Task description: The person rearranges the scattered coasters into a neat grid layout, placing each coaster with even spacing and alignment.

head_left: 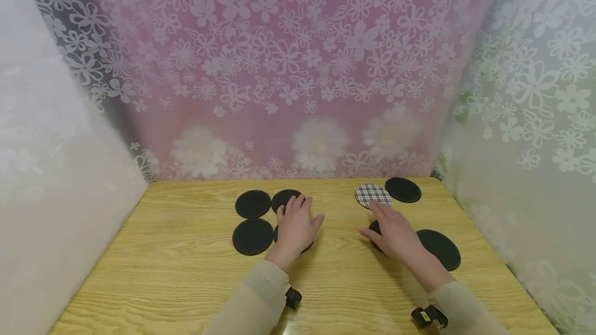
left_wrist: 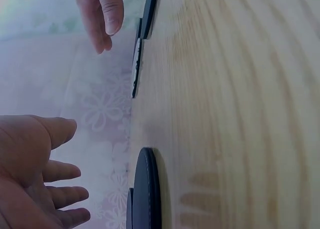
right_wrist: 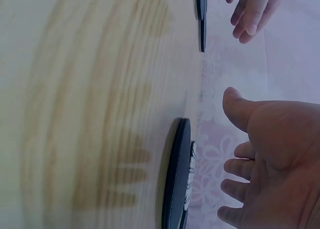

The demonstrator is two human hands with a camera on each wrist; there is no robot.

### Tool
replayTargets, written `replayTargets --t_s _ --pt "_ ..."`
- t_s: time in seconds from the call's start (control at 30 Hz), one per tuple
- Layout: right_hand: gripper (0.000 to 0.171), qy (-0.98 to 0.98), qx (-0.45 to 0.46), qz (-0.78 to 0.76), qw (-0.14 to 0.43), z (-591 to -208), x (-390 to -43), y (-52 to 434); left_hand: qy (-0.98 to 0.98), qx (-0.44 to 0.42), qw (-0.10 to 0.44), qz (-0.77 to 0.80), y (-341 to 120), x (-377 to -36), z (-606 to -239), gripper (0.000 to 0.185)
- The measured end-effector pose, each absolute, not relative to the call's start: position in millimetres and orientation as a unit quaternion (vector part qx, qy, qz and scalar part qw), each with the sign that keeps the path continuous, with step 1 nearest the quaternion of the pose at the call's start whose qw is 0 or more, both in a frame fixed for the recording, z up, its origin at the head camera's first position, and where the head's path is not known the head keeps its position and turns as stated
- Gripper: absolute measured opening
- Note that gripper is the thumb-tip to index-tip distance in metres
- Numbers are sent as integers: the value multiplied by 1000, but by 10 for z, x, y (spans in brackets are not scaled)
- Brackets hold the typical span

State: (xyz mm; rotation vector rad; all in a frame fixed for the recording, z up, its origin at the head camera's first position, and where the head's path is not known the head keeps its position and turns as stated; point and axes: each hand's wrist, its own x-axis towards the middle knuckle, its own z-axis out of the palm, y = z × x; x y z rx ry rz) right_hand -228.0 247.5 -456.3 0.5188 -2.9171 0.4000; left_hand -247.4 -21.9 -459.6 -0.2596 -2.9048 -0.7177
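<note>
A: Item one?

B: Left hand [head_left: 295, 224]. Fingers straight and a little spread, nothing gripped. Held flat over two black discs of a square group of four, left of the tabletop's [head_left: 186, 252] middle. Contact with them: cannot tell; in the left wrist view, palm [left_wrist: 30, 174] clear of the wood.

A: The four?

B: Far-left disc [head_left: 253, 203] and near-left disc [head_left: 253, 236], fully in sight. Far-right disc [head_left: 282, 198], partly under the fingertips. Near-right disc [head_left: 306, 247], nearly all hidden beneath the palm.

A: Item two?

B: Right hand [head_left: 393, 231]. Fingers relaxed, apart, nothing pinched. Fingertips pointing at the plaid disc [head_left: 372, 195], close to its near rim. Below the palm, a covered black disc [head_left: 373, 227], only its left rim showing.

A: Around it?

B: Back black disc [head_left: 402, 189], just beside the plaid one, near the far right corner. Large black disc [head_left: 440, 248], toward the right edge, beside the wrist. Wrist cameras [head_left: 429, 317] on both sleeves, by the near edge.

A: Step in hand, by judgement?

B: Hovering or light resting over the discs, one hand per group; no disc lifted. Plaid disc alone pattern-side up, seemingly.

A: Requirements for a move on such discs?

B: Thin, flat on the wood: a fingertip hooked under the rim, or a slide.
</note>
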Motion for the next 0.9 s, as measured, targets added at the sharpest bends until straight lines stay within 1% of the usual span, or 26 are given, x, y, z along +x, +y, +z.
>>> replayTargets --t_s 0.27,0.5,0.77,0.9 --pt "84 -973 164 142 82 -4622 -2214 2677 -965 -102 76 -231 -38 -2427 -4613 65" --pt "85 -980 139 139 44 -4600 -2165 2780 -962 -119 75 -235 110 -2358 -4568 65" --pt "89 -981 122 146 34 -4566 -2087 2921 -958 -131 84 -242 284 -2312 -4600 63" --pt "89 -982 114 149 25 -4559 -2060 2976 -961 -133 78 -230 374 -2294 -4627 63"
